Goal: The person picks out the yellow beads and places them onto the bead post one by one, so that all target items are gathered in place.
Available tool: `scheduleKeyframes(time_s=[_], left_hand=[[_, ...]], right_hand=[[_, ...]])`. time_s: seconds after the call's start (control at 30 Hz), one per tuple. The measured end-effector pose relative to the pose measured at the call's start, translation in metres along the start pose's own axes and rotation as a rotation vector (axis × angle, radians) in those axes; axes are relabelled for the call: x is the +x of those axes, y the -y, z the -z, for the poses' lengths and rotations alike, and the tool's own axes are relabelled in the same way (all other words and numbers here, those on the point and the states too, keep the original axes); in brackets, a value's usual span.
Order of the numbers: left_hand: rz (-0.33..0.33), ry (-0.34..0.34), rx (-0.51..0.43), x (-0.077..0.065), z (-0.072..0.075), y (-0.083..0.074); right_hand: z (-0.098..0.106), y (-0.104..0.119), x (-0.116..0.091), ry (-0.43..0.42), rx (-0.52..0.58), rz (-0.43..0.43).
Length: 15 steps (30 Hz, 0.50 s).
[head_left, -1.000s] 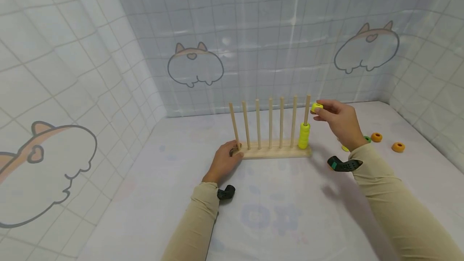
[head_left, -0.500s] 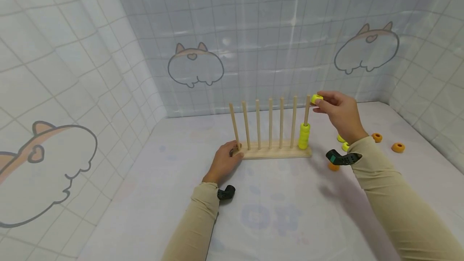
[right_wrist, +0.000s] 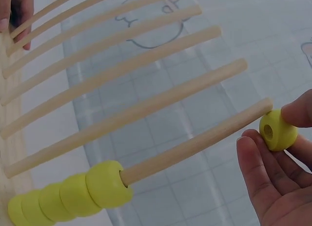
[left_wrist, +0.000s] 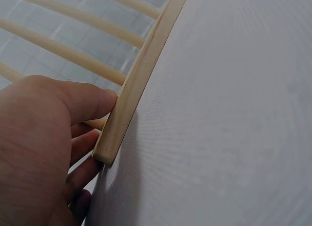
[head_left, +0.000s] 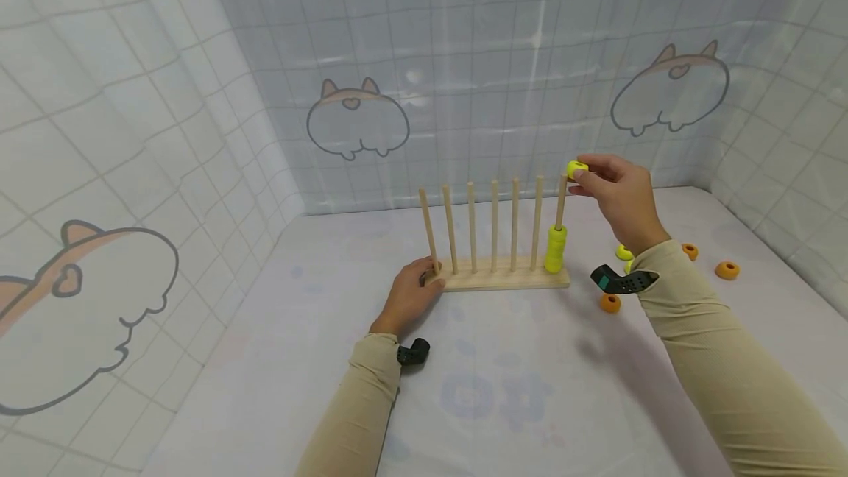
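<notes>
A wooden rack [head_left: 503,283] with a row of upright pegs stands on the table. Its rightmost peg [head_left: 561,202] carries a stack of several yellow beads [head_left: 556,249]; the other pegs are bare. My right hand [head_left: 623,197] pinches a yellow bead [right_wrist: 278,130] between thumb and fingers, right at the tip of that peg. In the right wrist view the bead's hole faces the peg side and sits just beyond the tip. My left hand [head_left: 408,296] grips the left end of the rack's base [left_wrist: 117,120], thumb on the front edge, fingers behind.
Loose orange beads [head_left: 727,270] lie on the table at the right, one of them an orange bead [head_left: 610,303] near the right wrist. Yellow beads [head_left: 624,252] lie partly behind the right forearm. A tile-patterned sheet [head_left: 464,57] rises behind the rack.
My right hand has raised the yellow bead from beside the rightmost peg up to its tip, shifting slightly left. My left hand and the rack have stayed in place.
</notes>
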<state>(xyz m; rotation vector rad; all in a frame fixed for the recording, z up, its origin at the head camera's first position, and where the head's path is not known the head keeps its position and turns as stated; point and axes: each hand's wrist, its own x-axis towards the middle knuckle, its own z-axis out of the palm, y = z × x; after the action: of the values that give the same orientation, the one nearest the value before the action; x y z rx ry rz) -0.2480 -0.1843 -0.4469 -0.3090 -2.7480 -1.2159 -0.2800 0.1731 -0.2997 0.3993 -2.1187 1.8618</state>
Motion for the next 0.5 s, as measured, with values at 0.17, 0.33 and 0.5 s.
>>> scheduleKeyframes(time_s=[0.17, 0.33, 0.5], left_hand=[[-0.003, 0.004, -0.002, -0.0003, 0.0002, -0.0002], [-0.007, 0.005, -0.018, -0.0005, 0.0004, -0.0004], [-0.014, -0.003, -0.019, -0.0002, 0.0003, 0.0002]], right_hand=[[0.0005, 0.0018, 0.0004, -0.005, 0.002, 0.007], [0.0004, 0.0046, 0.0016, -0.007, 0.017, 0.003], [-0.0004, 0.007, 0.003, 0.01, 0.066, 0.015]])
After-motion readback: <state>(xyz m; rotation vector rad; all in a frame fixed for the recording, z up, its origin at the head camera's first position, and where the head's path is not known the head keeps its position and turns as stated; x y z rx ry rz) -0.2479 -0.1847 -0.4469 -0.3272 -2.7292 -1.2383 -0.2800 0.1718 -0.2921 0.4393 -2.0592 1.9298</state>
